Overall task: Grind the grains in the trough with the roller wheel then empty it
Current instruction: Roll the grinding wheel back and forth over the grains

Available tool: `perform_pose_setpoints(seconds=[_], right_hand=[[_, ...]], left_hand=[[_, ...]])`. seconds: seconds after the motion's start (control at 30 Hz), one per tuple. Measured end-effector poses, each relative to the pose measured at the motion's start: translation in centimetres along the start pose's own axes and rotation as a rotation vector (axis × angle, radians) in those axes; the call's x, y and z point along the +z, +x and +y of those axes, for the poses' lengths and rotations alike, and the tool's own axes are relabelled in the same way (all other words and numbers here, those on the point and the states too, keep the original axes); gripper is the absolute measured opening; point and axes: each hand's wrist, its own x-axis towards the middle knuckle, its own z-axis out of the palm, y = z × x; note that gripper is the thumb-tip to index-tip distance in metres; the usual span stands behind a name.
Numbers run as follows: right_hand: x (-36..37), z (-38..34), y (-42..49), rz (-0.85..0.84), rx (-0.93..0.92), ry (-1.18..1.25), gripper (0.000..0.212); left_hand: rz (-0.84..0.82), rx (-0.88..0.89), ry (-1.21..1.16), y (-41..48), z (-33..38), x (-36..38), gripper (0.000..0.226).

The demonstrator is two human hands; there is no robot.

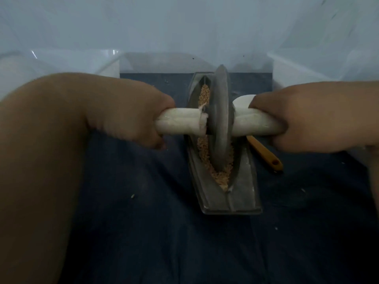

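Observation:
A grey boat-shaped metal trough point(242, 193) lies lengthwise on dark cloth, pointing away from me. Tan grains point(220, 175) fill its groove. The grey roller wheel point(220, 119) stands upright in the groove near the trough's middle. A white-wrapped axle point(180, 123) runs through the wheel to both sides. My left hand point(131, 113) grips the axle's left end. My right hand point(307, 117) grips its right end. The wheel hides the grains beneath it.
A spoon with a white bowl point(243, 100) and a yellow handle point(266, 154) lies on the cloth just right of the trough, partly under the axle. Dark blue cloth point(143, 232) covers the surface. Pale plastic sheeting point(184, 27) rises behind and at both sides.

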Motion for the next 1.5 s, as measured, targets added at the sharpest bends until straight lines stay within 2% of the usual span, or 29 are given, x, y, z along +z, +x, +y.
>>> perform_pose_setpoints(seconds=[0.07,0.17,0.27,0.3,0.4,0.47,0.5,0.53,0.6,0.73,0.8,0.87,0.97,1.1,1.13,1.2,1.27,1.33,1.43,1.5], right_hand=[[0.2,0.2,0.1,0.027,-0.012,0.010,0.021],[1.6,0.7,1.4,0.099,0.027,0.014,0.023],[3.8,1.5,4.1,0.292,0.130,-0.058,0.025],[4.5,1.7,5.0,0.385,0.163,-0.114,0.027],[5.9,1.5,6.6,0.604,0.247,-0.124,0.044],[6.6,1.3,6.8,0.691,0.266,-0.056,0.054],[6.8,1.2,6.7,0.702,0.259,-0.035,0.056],[6.8,1.2,6.7,0.692,0.236,-0.028,0.056],[6.5,1.2,6.6,0.624,0.179,-0.046,0.049],[4.1,0.8,5.6,0.471,0.087,-0.084,0.036],[3.0,0.6,4.2,0.356,0.026,-0.127,0.027],[2.0,0.5,2.6,0.222,-0.031,-0.150,0.028],[1.4,0.3,0.7,0.147,-0.042,-0.108,0.030],[2.0,0.6,1.5,0.171,-0.002,-0.041,0.026],[2.4,0.7,2.1,0.208,0.021,-0.029,0.026],[3.5,0.8,3.5,0.344,0.082,-0.075,0.030],[4.8,0.8,4.7,0.530,0.149,-0.147,0.042],[5.5,0.8,5.5,0.642,0.232,-0.103,0.058],[5.5,1.2,5.8,0.652,0.356,0.013,0.070],[5.4,1.2,5.7,0.644,0.314,0.061,0.067]], left_hand=[[0.029,-0.017,0.040,0.2,0.4,0.3,0.030],[0.176,-0.084,0.087,1.4,0.3,1.2,0.026],[0.510,-0.213,0.172,3.4,0.1,2.8,0.016],[0.616,-0.286,0.238,4.1,0.1,3.3,0.020],[0.778,-0.421,0.306,5.4,0.0,4.6,0.037],[0.860,-0.377,0.294,5.4,-0.3,5.0,0.047],[0.876,-0.299,0.274,5.3,-0.5,5.0,0.053],[0.856,-0.202,0.260,5.1,-0.7,4.9,0.058],[0.706,-0.085,0.255,4.9,-0.7,4.6,0.062],[0.487,-0.172,0.189,4.4,-0.4,3.2,0.041],[0.338,-0.138,0.178,3.7,-0.1,2.3,0.037],[0.176,-0.084,0.145,2.5,0.1,1.5,0.036],[0.085,-0.038,0.145,1.0,0.8,1.0,0.035],[0.152,-0.067,0.143,1.4,1.1,1.2,0.029],[0.202,-0.097,0.134,1.8,1.1,1.5,0.027],[0.402,-0.196,0.168,2.9,1.2,2.6,0.024],[0.610,-0.346,0.260,4.2,1.1,3.9,0.041],[0.683,-0.426,0.227,4.9,1.0,4.8,0.064],[0.710,-0.362,0.090,5.2,0.1,5.6,0.072],[0.681,-0.262,-0.051,4.9,-0.4,5.8,0.070]])
